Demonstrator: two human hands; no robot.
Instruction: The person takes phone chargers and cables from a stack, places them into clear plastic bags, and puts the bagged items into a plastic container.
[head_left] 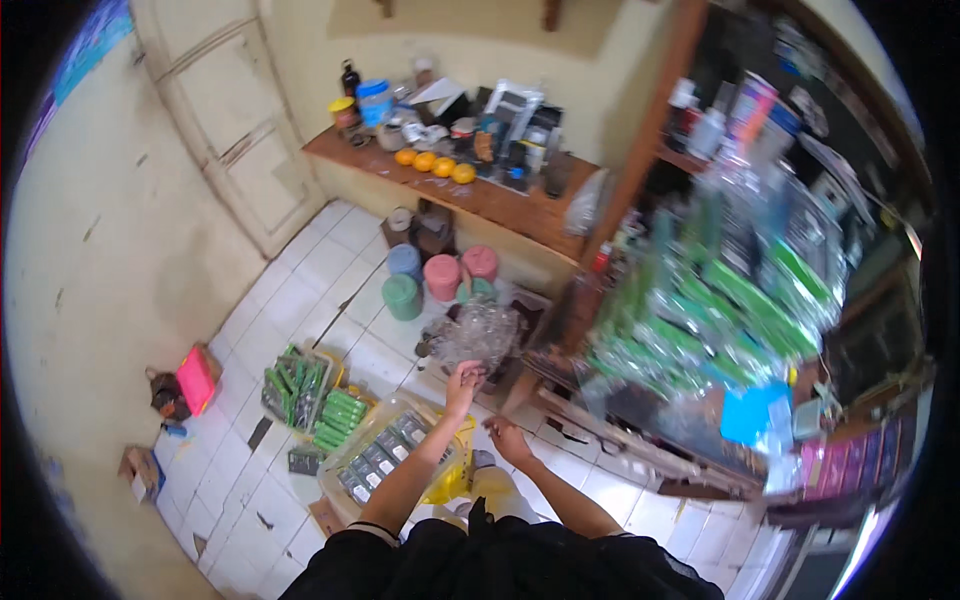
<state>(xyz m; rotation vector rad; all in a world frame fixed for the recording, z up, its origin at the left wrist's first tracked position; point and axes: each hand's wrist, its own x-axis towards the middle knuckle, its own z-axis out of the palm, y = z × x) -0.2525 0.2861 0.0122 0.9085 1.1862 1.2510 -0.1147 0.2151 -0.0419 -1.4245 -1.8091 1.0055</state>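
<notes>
My left hand [463, 388] reaches forward to the near edge of a crumpled bundle of clear plastic bags [472, 335]. Its fingers look closed on the plastic, though blur softens the detail. My right hand [508, 440] hovers to the right and nearer to me, fingers loosely bent and apart, with nothing visible in them. Below my left forearm sits a clear plastic tub [335, 466] holding several dark packs [385, 452]. Beside it, green packs [340, 418] are stacked next to a basket of green-and-dark packs [295, 385]. Yellow plastic [455, 475] lies between my arms.
On the right, a wooden table [690, 425] bears a large heap of green plastic-wrapped packs [720, 300]. Pink, blue and green containers [403, 296] stand ahead on the white tiled floor [345, 330]. A wooden shelf [375, 160] holds four-odd oranges [442, 166], jars and bottles.
</notes>
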